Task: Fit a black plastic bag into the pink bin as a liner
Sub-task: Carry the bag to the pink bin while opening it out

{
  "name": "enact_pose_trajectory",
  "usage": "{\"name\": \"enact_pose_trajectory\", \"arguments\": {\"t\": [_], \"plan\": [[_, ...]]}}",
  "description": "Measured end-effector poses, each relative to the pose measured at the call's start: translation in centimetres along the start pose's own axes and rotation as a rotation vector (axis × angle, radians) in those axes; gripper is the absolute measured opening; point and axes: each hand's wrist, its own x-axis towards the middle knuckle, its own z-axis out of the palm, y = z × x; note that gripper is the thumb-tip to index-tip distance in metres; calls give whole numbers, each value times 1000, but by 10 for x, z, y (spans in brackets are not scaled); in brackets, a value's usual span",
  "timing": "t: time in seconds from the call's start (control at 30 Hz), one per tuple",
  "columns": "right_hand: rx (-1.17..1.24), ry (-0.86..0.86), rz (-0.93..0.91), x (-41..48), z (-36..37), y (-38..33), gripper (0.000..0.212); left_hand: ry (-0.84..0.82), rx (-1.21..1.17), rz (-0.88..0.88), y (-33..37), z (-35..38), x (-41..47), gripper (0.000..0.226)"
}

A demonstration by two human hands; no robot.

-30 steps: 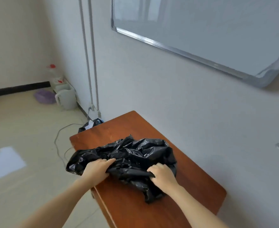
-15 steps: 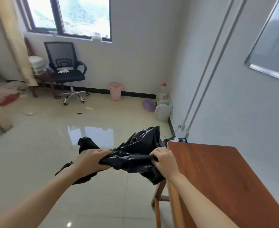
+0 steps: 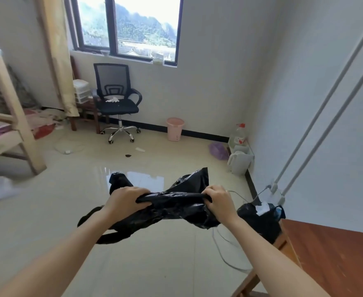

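Observation:
A crumpled black plastic bag [image 3: 176, 203] hangs in the air over the floor, stretched between both hands. My left hand [image 3: 125, 199] is shut on its left part, with loose ends drooping below and behind. My right hand [image 3: 218, 201] is shut on its right part. The pink bin [image 3: 175, 129] stands upright and open-topped on the floor against the far wall under the window, well beyond the hands.
A black office chair [image 3: 116, 99] stands left of the bin. The wooden table [image 3: 335, 258] is at the lower right, with a full black bag [image 3: 259, 221] and cables beside it. A white jug [image 3: 239, 161] and bottle sit by the right wall. A wooden bed frame [image 3: 9, 129] is at left.
The bag has been lifted off the wooden table and carried away from it. The view has swung left from the wall to the room, and the pink bin now shows ahead.

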Motion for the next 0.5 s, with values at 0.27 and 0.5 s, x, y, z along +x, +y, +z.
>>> {"name": "enact_pose_trajectory", "arguments": {"t": [0.27, 0.5], "plan": [[20, -67, 63, 68, 33, -15, 13, 13, -82, -117, -59, 4, 47, 23], [109, -149, 37, 152, 59, 17, 13, 1, -137, -198, -92, 19, 119, 22]]}}
